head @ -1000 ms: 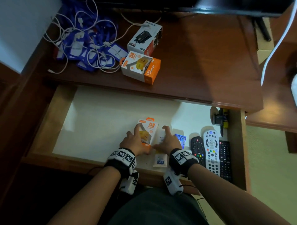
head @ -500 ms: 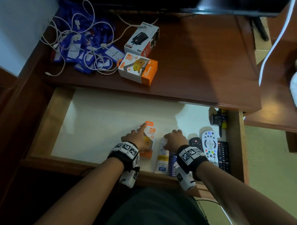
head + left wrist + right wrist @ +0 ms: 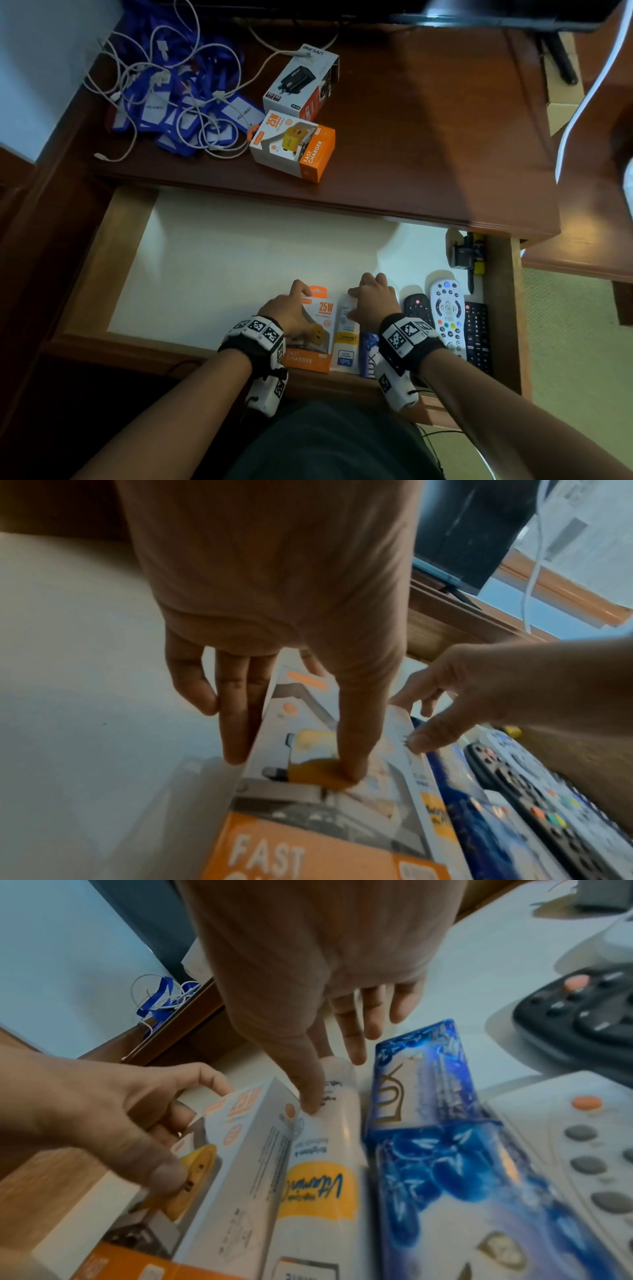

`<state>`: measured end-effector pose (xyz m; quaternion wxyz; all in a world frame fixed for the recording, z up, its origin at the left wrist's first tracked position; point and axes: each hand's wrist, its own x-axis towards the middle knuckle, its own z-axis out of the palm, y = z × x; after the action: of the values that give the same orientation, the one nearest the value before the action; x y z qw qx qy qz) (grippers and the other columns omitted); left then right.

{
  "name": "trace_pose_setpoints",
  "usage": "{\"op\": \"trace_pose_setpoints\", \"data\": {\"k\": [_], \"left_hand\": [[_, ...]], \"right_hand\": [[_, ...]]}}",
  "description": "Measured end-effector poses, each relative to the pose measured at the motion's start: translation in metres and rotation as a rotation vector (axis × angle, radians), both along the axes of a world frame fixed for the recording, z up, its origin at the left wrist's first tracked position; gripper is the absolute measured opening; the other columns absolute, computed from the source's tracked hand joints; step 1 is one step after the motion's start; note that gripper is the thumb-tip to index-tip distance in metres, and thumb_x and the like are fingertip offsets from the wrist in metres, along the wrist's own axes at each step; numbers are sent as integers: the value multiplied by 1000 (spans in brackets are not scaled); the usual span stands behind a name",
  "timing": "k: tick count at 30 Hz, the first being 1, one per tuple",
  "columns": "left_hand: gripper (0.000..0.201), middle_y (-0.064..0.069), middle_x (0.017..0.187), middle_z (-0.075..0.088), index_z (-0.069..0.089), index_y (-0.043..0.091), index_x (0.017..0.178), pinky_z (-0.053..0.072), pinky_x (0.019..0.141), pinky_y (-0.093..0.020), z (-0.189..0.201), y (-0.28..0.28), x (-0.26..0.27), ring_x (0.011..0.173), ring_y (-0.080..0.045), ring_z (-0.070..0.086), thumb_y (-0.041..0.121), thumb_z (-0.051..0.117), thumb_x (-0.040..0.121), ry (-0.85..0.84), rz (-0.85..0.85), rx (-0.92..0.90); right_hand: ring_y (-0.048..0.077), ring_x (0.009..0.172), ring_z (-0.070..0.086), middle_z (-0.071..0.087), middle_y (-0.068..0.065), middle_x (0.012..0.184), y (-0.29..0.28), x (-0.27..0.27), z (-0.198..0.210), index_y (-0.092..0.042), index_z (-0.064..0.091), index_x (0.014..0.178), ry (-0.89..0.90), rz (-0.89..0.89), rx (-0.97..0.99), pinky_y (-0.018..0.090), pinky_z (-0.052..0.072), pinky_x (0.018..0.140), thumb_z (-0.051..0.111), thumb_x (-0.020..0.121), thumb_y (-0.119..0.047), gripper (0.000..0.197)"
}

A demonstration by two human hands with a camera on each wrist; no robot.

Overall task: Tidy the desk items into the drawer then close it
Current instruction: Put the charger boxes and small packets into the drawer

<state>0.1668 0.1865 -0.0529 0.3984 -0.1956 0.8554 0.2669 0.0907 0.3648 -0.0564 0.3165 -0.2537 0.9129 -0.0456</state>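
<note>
The drawer [image 3: 239, 267] stands open, its bottom white. Near its front lies an orange-and-white charger box [image 3: 323, 310]. My left hand [image 3: 294, 305] holds it, thumb on its face [image 3: 342, 767] and fingers down its left side and far end. Right of the box lie a white tube with a yellow label [image 3: 347, 339] and a blue soap packet [image 3: 369, 353]. My right hand [image 3: 371, 298] touches the tube [image 3: 318, 1185] with its thumb tip, fingers loosely straight over the tube's far end. On the desk sit a second orange charger box [image 3: 294, 145] and a black-and-grey box [image 3: 301, 84].
Three remotes lie at the drawer's right: a small black one [image 3: 416, 308], a white one [image 3: 447, 311] and a long black one [image 3: 478, 335]. Blue lanyards tangled with white cables [image 3: 178, 102] are heaped at the desk's back left. A monitor stands at the desk's far edge.
Both hands have drawn back toward the drawer's front. The charger box, the tube and the soap packet slid with them and now lie side by side at the front wall.
</note>
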Motion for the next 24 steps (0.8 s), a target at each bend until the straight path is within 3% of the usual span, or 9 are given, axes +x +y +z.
{"op": "trace_pose_setpoints", "data": {"k": [4, 9, 14, 18, 21, 24], "left_hand": [[51, -6, 116, 59, 41, 35, 111, 58, 77, -31, -12, -8, 6, 96, -19, 63, 27, 77, 76, 131, 195, 123], [53, -3, 116, 53, 43, 41, 121, 56, 83, -34, -17, -9, 25, 100, -18, 60, 32, 74, 79, 237, 232, 157], [55, 5, 107, 58, 44, 35, 130, 46, 77, -23, -7, -15, 26, 90, -11, 57, 35, 72, 82, 290, 157, 104], [36, 4, 100, 64, 52, 31, 125, 50, 73, -28, -7, -17, 26, 87, -16, 62, 43, 56, 92, 384, 47, -67], [26, -6, 109, 69, 57, 18, 120, 50, 72, -35, -10, -17, 20, 90, -31, 65, 28, 49, 97, 517, -89, -243], [24, -13, 104, 69, 59, 10, 111, 52, 63, -37, -12, -15, 17, 78, -38, 66, 12, 63, 87, 608, -109, -224]], "right_hand": [[26, 121, 35, 46, 3, 126, -1, 0, 6, -21, 60, 125, 29, 37, 14, 41, 35, 101, 62, 87, -33, 40], [24, 128, 34, 48, 2, 135, -18, 5, 12, -22, 50, 134, 18, 118, -125, 43, 31, 104, 59, 88, -33, 48], [22, 121, 43, 56, 1, 128, -33, 4, 17, -20, 56, 128, -156, 178, -144, 42, 36, 103, 59, 88, -24, 41], [22, 118, 49, 57, 3, 128, -34, 0, 22, -16, 58, 126, -203, 167, -151, 37, 42, 101, 62, 87, -19, 40], [22, 118, 51, 57, 3, 128, -34, 0, 23, -15, 58, 127, -214, 155, -155, 33, 44, 99, 63, 86, -18, 42], [21, 117, 52, 57, 2, 128, -35, -2, 23, -16, 57, 129, -212, 160, -155, 33, 45, 99, 63, 86, -19, 44]]}}
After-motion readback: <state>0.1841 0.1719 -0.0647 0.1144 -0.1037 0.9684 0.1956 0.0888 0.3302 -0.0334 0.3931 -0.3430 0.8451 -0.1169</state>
